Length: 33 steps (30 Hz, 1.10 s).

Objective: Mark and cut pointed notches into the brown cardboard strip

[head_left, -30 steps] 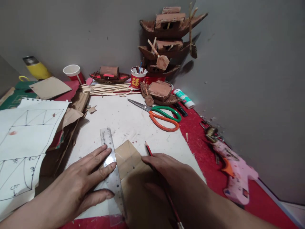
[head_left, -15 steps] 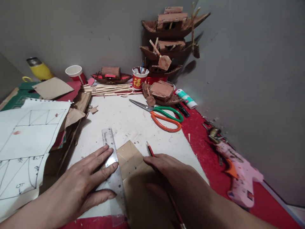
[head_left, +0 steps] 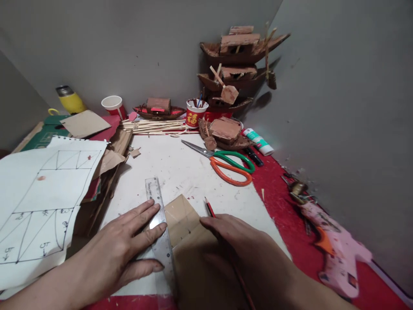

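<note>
Pressed flat with fingers spread, the left hand pins a clear plastic ruler along the left edge of a brown cardboard piece lying near the front of the white work sheet; the right hand is closed around a red pencil whose tip points to the far side just past the cardboard's right corner. Beyond them lie orange-and-green-handled scissors, a bundle of thin wooden sticks, a red paper cup with brushes and stacked brown model boats; a pink glue gun rests on the red mat to the right, a white drawn plan sheet to the left. Nothing blocks the cardboard except the hands themselves. Against the earlier frames, both hands hold the same positions; only the view has shifted slightly. Both wrists lie low, forearms entering from the near edge
</note>
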### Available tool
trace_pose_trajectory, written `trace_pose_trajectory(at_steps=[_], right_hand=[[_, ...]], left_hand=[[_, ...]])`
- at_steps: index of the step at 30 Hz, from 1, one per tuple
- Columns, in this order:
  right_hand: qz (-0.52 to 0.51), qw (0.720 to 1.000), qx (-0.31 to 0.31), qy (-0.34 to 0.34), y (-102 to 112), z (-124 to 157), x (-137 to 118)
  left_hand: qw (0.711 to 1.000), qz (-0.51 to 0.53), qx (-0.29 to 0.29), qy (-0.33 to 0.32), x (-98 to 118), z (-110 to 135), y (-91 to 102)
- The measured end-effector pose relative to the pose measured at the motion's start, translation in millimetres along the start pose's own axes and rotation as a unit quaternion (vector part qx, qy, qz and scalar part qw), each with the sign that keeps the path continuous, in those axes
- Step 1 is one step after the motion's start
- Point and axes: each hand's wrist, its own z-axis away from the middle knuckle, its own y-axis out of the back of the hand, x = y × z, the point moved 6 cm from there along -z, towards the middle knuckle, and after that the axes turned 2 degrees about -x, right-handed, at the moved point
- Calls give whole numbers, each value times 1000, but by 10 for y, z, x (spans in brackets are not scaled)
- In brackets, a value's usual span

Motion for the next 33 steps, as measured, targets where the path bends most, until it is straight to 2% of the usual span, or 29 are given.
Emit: trace_pose_trajectory(at_steps=[13, 22, 24, 27, 30, 33], right_hand=[[-22, 1000, 9, 1, 23, -27, -40], [-6, 999, 14, 29, 48, -17, -66], [13, 999, 29, 40, 55, -13, -50], [39, 994, 84, 53, 104, 2, -16], [37, 989, 142, 14, 196, 14, -3], [-19, 986, 157, -61, 273, 14, -69]], left_hand=[[1000, -9, 12, -19, 23, 1, 7], [1000, -3, 11, -22, 12, 11, -9], [1000, 5, 12, -20, 0, 15, -27], [1000, 5, -1, -22, 2, 13, -46], [999, 11, -14, -29, 19, -2, -38], [999, 26, -17, -22, 12, -21, -27]])
